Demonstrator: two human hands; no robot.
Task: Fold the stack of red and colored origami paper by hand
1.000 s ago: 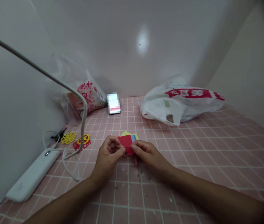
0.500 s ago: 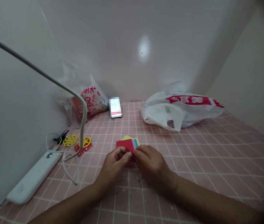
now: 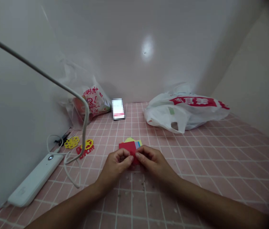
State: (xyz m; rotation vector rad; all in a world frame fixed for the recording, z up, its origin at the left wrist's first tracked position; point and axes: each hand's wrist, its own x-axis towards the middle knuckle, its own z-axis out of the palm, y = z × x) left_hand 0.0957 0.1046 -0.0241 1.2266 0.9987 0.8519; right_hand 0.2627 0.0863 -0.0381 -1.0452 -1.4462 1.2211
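Note:
Several coloured paper pieces are fanned out in front of me. On top lies a red paper (image 3: 127, 146); a lilac strip (image 3: 137, 145) and yellow paper (image 3: 129, 139) show from behind it, plus a thin blue edge. My left hand (image 3: 116, 162) is closed, with thumb and forefinger pinching the red paper near its lower middle. Closed as well, my right hand (image 3: 157, 162) pinches its right side, the thumb pointing toward my left thumb. A small gap with red showing separates the two thumb tips. The curled lower fingers are partly hidden.
On the pink tiled tabletop (image 3: 203, 165), a white power strip (image 3: 34, 179) and grey cable (image 3: 84, 127) lie left, beside yellow (image 3: 71, 142) and red (image 3: 87, 153) cut-out stencils. Behind stand a clear bag (image 3: 96, 101), a phone (image 3: 118, 109) and a white plastic bag (image 3: 165, 116).
My right fingertips have shifted slightly, and its thumb now shows on the paper's right side. More of the red paper is visible between the hands. My left hand has barely moved.

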